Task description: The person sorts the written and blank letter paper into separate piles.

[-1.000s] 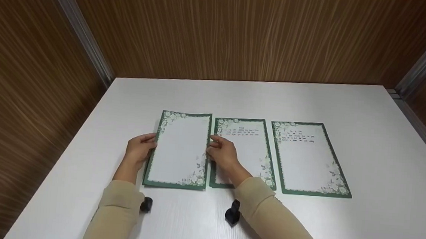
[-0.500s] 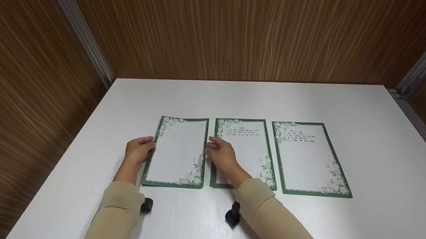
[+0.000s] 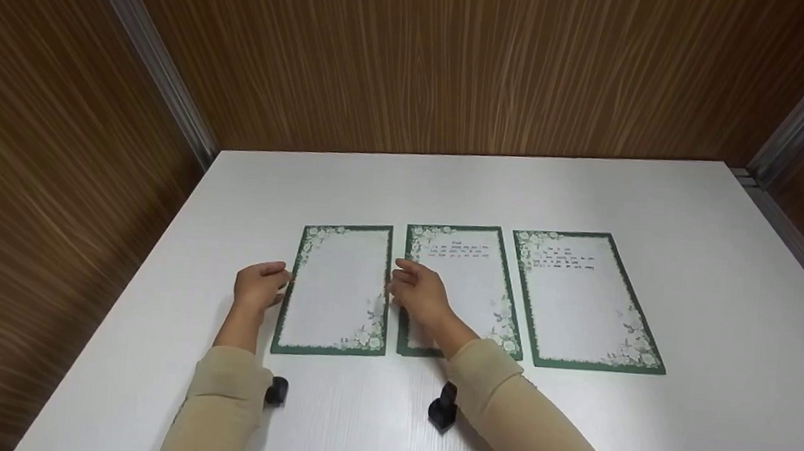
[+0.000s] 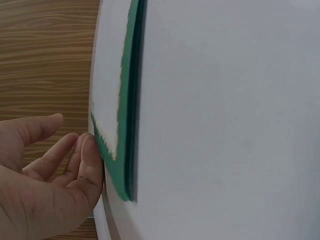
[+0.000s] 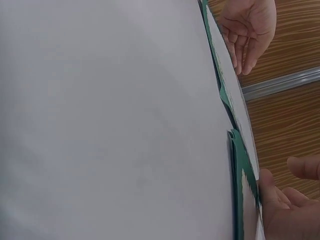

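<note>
Here, the blank page (image 3: 335, 288), long axis forward, is closely flanked by left hand (image 3: 259, 286) and right hand (image 3: 422, 296), both relaxed, empty.

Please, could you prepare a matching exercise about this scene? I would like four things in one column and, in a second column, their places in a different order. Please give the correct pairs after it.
Things
1. Blank white paper sheet with green floral border
2. Left hand
3. Right hand
4. Brown wood-grain panel

Places, as the head view shows them
A. Beyond the far edge of the white table
B. Covering part of the middle green-bordered sheet with dark writing
C. Between the two hands
D. Next to the blank sheet's left edge

Correct pairs: 1-C, 2-D, 3-B, 4-A
</note>
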Demonstrator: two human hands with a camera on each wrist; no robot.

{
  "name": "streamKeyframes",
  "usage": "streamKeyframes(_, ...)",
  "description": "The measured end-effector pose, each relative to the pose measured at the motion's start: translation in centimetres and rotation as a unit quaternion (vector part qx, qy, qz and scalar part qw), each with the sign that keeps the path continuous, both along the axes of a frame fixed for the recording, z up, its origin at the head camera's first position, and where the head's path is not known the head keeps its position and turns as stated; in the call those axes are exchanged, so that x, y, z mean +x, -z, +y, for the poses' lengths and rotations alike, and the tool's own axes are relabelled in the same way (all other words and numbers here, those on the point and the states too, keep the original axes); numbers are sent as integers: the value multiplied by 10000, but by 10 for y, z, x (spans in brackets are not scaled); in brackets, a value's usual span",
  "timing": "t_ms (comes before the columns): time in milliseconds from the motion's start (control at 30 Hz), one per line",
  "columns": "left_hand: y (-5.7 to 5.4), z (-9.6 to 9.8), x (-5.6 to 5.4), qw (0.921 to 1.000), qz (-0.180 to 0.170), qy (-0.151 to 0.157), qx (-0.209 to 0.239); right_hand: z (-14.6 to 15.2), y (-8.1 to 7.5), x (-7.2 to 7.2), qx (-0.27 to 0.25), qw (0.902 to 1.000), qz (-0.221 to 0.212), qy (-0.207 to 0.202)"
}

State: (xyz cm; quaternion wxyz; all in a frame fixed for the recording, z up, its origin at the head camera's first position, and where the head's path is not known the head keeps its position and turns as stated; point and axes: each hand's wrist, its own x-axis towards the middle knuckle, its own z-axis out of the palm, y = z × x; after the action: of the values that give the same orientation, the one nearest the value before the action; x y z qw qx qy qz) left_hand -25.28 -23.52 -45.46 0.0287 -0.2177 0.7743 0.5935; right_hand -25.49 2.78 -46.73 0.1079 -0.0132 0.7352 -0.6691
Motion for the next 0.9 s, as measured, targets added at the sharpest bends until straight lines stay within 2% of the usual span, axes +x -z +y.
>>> streamKeyframes(200, 1, 4, 2, 9997, 140, -180, -48, 9, 1, -1, -235, 9993, -133, 260)
streamKeyframes(433, 2, 23, 1, 9995, 244, -67, -190, 30, 2, -1, -620, 9967, -217, 487)
streamKeyframes(667, 4, 49, 0, 9995, 187, 160, 208, 54, 0, -5, -463, 9962, -203, 705)
streamKeyframes(900, 3, 74, -3, 9993, 200, 249, 218, 76, 0, -7, -361, 9959, -262, 785)
